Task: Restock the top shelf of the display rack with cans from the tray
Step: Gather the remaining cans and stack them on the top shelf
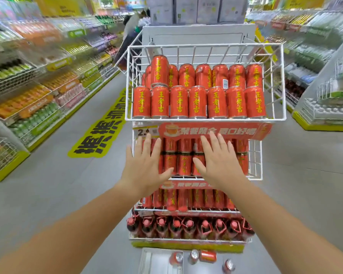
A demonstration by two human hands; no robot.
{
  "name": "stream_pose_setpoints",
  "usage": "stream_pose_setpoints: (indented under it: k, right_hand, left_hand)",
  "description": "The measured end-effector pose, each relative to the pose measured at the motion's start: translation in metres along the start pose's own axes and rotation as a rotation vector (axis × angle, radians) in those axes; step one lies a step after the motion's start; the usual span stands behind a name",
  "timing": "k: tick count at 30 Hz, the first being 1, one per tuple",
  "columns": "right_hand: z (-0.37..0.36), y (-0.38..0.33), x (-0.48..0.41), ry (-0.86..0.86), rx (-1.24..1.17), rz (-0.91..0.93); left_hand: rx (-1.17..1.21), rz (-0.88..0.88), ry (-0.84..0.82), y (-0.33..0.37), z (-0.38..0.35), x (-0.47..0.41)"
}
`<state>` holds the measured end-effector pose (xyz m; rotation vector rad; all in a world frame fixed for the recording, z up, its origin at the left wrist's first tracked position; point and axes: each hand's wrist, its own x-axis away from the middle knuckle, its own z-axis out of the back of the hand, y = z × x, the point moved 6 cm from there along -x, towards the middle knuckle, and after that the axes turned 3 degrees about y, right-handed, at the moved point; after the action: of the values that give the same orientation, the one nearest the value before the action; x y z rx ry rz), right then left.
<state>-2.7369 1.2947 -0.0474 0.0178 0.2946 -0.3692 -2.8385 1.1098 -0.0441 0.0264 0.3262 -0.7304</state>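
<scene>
The top shelf [204,119] of the white wire display rack holds rows of red cans [197,101] with yellow characters. One extra can [159,70] stands stacked at the back left. Both my hands hover empty in front of the second shelf, palms down and fingers spread: my left hand [145,167] and my right hand [219,163]. On the floor at the rack's foot lies a grey tray [156,262] with several red cans [206,256] on it, some upright and one on its side.
Lower shelves carry more red cans [183,163] and, at the bottom, dark bottles [188,227] with red caps. Stocked store shelves line both sides of the aisle. A yellow floor sticker [101,131] lies to the left. A person [131,36] stands far back left.
</scene>
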Motion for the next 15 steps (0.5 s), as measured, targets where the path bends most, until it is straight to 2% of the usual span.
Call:
stream_pose_setpoints:
  k: [6, 15]
  right_hand:
    - [-0.081, -0.036, 0.037, -0.124, -0.003, 0.047]
    - [-0.293, -0.057, 0.12, -0.34, -0.025, 0.019]
  left_hand:
    - [0.005, -0.002, -0.124, -0.027, -0.089, 0.06]
    - [0.014, -0.103, -0.327, -0.038, -0.303, 0.155]
